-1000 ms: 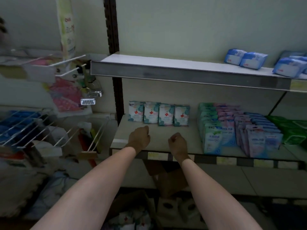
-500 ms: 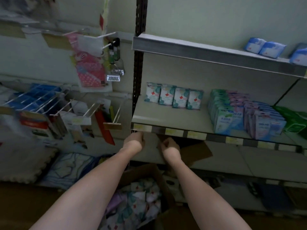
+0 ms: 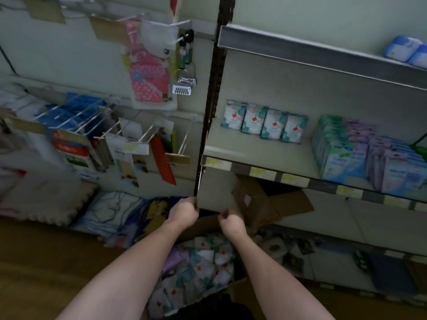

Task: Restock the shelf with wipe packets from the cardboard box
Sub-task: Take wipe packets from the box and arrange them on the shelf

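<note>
I see my left hand (image 3: 184,212) and right hand (image 3: 231,220) both curled into fists, holding nothing, hovering above the open cardboard box (image 3: 258,204). The loose wipe packets (image 3: 201,262) lie piled in it just below my wrists; four more packets (image 3: 263,124) stand upright at the back of the shelf (image 3: 254,168).

Two bare forearms come into view from the bottom edge, no sleeves on either, nothing worn at the wrists. The left hand (image 3: 183,213) and right hand (image 3: 231,221) are bare too: no gloves, no rings or watch showing from here.
</note>
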`<state>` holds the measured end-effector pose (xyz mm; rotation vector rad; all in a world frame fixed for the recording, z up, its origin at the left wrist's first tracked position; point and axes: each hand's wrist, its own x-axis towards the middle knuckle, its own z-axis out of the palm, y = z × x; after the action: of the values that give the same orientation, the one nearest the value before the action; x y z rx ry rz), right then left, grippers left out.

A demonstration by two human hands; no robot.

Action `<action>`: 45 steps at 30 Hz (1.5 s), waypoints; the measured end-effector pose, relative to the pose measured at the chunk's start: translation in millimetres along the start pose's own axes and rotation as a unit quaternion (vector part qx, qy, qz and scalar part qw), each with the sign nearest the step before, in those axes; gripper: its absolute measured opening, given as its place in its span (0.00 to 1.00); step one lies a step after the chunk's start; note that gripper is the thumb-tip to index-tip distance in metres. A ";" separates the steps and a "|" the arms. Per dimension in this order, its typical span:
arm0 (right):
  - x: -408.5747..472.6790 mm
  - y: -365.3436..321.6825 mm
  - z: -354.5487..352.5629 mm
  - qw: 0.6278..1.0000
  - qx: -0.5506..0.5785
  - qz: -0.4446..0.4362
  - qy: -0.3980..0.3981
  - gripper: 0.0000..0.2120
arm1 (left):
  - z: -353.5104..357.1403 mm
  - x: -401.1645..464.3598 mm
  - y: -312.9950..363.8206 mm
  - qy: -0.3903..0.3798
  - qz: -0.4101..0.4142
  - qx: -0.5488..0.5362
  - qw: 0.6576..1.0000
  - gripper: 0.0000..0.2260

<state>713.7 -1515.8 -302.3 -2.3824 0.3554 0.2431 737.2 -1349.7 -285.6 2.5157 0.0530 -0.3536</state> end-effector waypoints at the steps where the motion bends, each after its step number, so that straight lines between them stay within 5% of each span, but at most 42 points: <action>1: -0.1 0.1 5.6 1.000 -0.002 0.002 -0.008 0.03 | 1.1 0.6 -5.1 -0.004 -0.006 -0.003 1.000 0.07; 5: 9.7 3.0 25.1 1.000 -0.016 0.011 -0.023 0.05 | 6.8 3.2 -21.9 -0.016 -0.037 -0.004 0.999 0.01; 20: 56.3 58.1 104.0 0.981 -0.071 0.004 -0.182 0.04 | 104.2 19.2 -93.1 -0.115 -0.215 -0.044 0.969 0.11; 29: 100.9 120.4 156.6 0.912 -0.215 0.015 -0.348 0.16 | 193.8 10.9 -125.2 -0.130 -0.316 -0.120 0.932 0.15; 39: 129.1 163.2 205.5 0.873 -0.295 0.012 -0.387 0.34 | 270.4 28.8 -136.8 -0.052 -0.302 -0.247 0.919 0.25; 45: 131.8 182.3 213.0 0.856 -0.328 -0.004 -0.400 0.22 | 290.2 44.7 -139.9 -0.114 -0.314 -0.177 0.926 0.31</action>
<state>763.8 -1526.7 -607.8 -2.6320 -0.1764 1.4941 694.5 -1400.2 -604.1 2.0265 0.7722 -0.8107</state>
